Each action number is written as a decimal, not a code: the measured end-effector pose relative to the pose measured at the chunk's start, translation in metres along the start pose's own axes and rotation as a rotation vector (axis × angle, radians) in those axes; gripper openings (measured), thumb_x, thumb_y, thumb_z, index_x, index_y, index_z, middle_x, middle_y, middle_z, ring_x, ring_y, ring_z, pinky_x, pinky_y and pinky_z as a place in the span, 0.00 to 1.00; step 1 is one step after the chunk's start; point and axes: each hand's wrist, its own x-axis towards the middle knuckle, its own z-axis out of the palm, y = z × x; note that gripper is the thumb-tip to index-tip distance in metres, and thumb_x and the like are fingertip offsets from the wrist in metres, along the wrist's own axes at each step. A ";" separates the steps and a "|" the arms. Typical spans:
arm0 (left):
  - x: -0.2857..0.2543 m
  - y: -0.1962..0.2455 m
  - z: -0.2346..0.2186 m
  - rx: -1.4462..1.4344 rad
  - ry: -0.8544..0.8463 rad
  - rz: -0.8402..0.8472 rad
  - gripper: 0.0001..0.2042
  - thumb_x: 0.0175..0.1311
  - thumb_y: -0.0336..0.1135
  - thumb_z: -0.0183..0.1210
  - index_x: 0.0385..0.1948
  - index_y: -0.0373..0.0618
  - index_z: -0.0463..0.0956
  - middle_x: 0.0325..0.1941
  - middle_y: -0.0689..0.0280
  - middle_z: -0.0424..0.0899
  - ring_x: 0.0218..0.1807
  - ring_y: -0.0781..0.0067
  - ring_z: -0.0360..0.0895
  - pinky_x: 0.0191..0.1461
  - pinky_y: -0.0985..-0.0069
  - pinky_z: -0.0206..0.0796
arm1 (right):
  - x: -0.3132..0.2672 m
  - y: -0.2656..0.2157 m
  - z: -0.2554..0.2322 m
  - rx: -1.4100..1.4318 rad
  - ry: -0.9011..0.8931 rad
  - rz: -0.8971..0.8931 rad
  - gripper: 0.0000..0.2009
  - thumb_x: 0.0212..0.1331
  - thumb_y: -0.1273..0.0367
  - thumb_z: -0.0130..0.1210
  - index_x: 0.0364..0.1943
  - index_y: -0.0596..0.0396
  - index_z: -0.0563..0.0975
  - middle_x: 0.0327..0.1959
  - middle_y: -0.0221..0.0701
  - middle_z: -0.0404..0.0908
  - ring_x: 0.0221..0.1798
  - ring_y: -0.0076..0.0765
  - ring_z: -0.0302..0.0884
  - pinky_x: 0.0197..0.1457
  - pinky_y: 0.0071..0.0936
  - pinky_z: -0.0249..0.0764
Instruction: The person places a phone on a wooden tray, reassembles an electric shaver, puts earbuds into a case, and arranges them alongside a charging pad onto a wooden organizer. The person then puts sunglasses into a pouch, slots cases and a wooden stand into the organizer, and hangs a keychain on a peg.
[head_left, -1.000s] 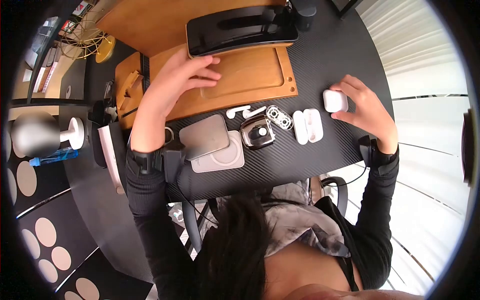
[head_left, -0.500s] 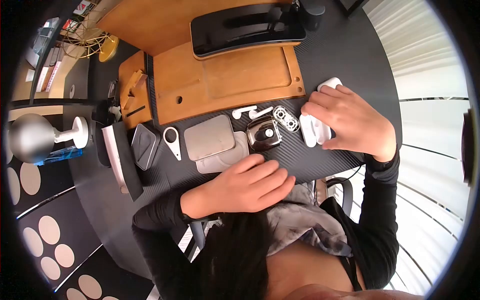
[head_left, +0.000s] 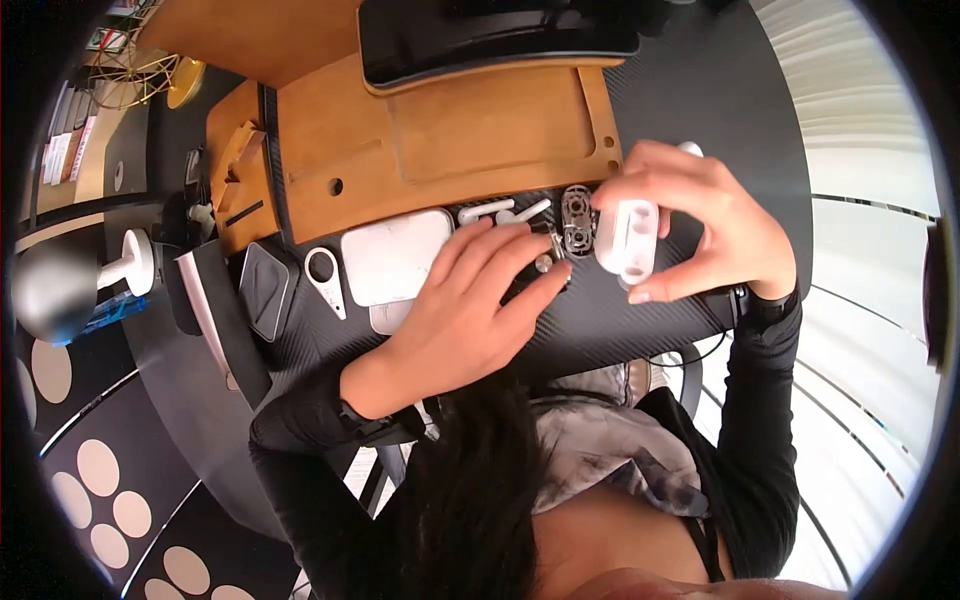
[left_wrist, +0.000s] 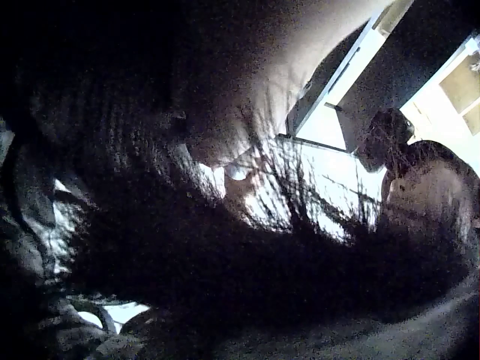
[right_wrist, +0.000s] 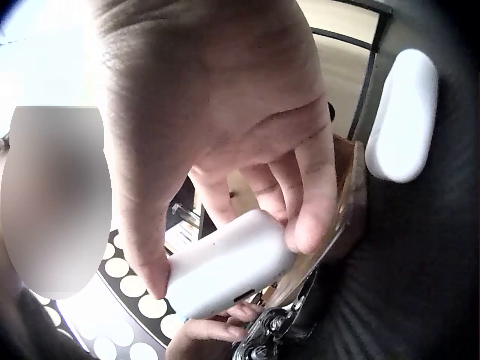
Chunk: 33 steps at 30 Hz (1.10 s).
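Observation:
My right hand (head_left: 700,215) pinches an open white earbud case (head_left: 628,238) between thumb and fingers, its empty sockets facing up. The right wrist view shows that case (right_wrist: 229,262) tilted in the grip. Beside it my left hand (head_left: 465,300) curls over a small glossy black device (head_left: 541,266) with a round silver button, largely hidden by the fingers. Between the hands is a clear piece with two rings (head_left: 577,222). Two white earbuds (head_left: 490,210) lie behind the left fingers. Dark hair fills most of the left wrist view.
A brown leather desk tray (head_left: 345,150) spans the back, with a long glossy black case (head_left: 490,45) on it. A flat pale slab (head_left: 393,255), a ring-ended tag (head_left: 325,280) and a black rectangular holder (head_left: 267,290) lie left. Another white case (right_wrist: 405,116) stands behind the right hand.
My left hand has left the leather tray, passed the desk's front edge and come onto the black device. The right hand has shifted from the closed white case to the open one and taken hold of it.

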 end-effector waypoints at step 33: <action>0.003 -0.016 -0.006 -0.123 0.121 -0.039 0.32 0.38 0.33 0.71 0.52 0.43 0.72 0.52 0.60 0.79 0.50 0.56 0.74 0.58 0.58 0.62 | 0.011 -0.001 0.035 -0.499 0.131 -0.162 0.20 0.34 0.76 0.62 0.39 0.58 0.77 0.40 0.30 0.74 0.42 0.38 0.72 0.42 0.31 0.69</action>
